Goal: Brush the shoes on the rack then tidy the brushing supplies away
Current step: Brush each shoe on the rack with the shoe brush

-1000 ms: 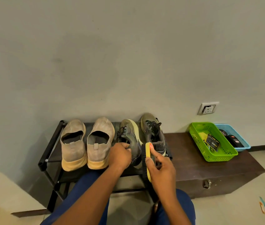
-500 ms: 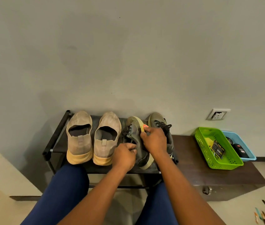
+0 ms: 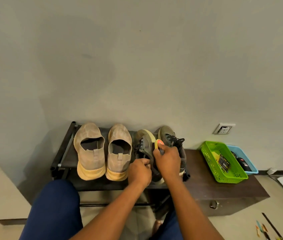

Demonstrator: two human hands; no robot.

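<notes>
Head view: right hand [image 3: 167,161], gripping yellow brush [image 3: 158,144], having moved up from the rack's front edge onto tilted olive sneaker [image 3: 146,149] on rack [image 3: 62,153]; left hand [image 3: 140,171] clenching its heel. Brushing stroke evidently underway; supplies untidied.

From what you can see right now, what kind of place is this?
Probably a home entryway or hallway corner. A low shoe rack with two pairs of shoes stands against a plain wall, beside a dark wooden chest holding a green basket of supplies; a wall socket sits low nearby.
</notes>
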